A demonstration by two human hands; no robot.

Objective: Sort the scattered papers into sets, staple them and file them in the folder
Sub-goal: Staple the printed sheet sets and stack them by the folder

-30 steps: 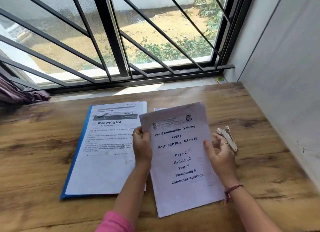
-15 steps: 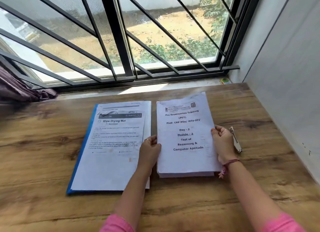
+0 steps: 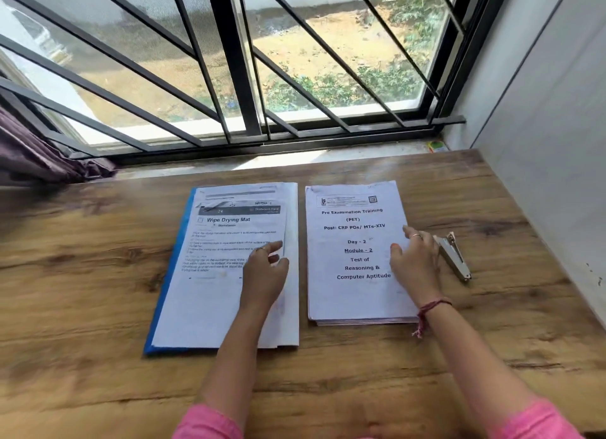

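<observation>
Two paper sets (image 3: pixel 354 252) (image 3: pixel 226 268) are laid side by side on a wooden table (image 3: pixel 82 291); each is touched by a relaxed hand (image 3: pixel 414 265) (image 3: pixel 264 271), a stapler (image 3: pixel 454 256) just beside the right one.

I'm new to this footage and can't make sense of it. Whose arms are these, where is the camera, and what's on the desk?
There is no machine here: a person does the work with bare hands, and the one camera sits on their head, looking forward and down, so the arms come in from the bottom edge.

On the wooden desk by the barred window lie two lots of paper. On the left, sheets headed "Wipe Drying Mat" lie on a blue folder. On the right is a stack titled "Pre Examination Training". A small metal stapler lies just right of that stack.

The left hand rests on the left sheets, fingers loose. The right hand lies flat on the right stack's edge, beside the stapler. Neither has a grip on anything.
</observation>
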